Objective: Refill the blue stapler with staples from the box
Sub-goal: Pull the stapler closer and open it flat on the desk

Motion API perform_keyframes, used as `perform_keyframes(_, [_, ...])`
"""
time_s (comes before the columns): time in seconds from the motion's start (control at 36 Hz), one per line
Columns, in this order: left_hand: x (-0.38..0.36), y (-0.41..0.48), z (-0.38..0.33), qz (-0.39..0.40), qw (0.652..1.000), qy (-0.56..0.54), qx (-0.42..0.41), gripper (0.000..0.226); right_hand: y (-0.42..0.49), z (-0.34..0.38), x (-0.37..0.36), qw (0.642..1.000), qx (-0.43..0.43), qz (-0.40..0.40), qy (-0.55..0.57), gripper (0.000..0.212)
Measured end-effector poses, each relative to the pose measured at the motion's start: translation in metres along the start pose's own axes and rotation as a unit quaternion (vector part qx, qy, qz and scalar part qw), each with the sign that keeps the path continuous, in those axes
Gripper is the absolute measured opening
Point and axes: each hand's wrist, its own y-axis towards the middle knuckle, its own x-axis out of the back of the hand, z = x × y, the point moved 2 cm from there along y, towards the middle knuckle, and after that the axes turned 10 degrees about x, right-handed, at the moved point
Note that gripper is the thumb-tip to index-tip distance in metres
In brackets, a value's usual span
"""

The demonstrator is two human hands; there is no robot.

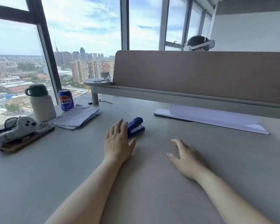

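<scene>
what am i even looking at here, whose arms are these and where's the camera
There is one picture, from a camera worn on a person's head, looking down at their own bare arms over a grey desk. The left hand is spread open beside a blue stapler, fingers at its near end, not gripping it. The right hand rests open on the desk, holding nothing. To the left sit a soda can, a stack of papers and a thermos. No staple box is visible.

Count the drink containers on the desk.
2: a can and a flask, side by side at the far left near the window. More may be hidden behind the divider.
</scene>
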Motion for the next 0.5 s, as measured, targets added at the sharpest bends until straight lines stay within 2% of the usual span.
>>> perform_keyframes(0.14, [-0.018, 0.021, -0.002, 0.030, 0.999, 0.025, -0.001, 0.057, 0.007, -0.007, -0.004, 1.000, -0.003, 0.003, 0.006, 0.052])
perform_keyframes(0.33, [-0.015, 0.011, -0.006, 0.019, 0.999, 0.021, -0.019, 0.035, 0.009, -0.008, -0.006, 1.000, 0.003, -0.004, 0.006, 0.051])
perform_keyframes(0.5, [-0.010, -0.005, -0.011, 0.040, 0.999, 0.000, -0.029, 0.036, 0.010, -0.009, -0.007, 1.000, 0.009, -0.006, 0.008, 0.050])
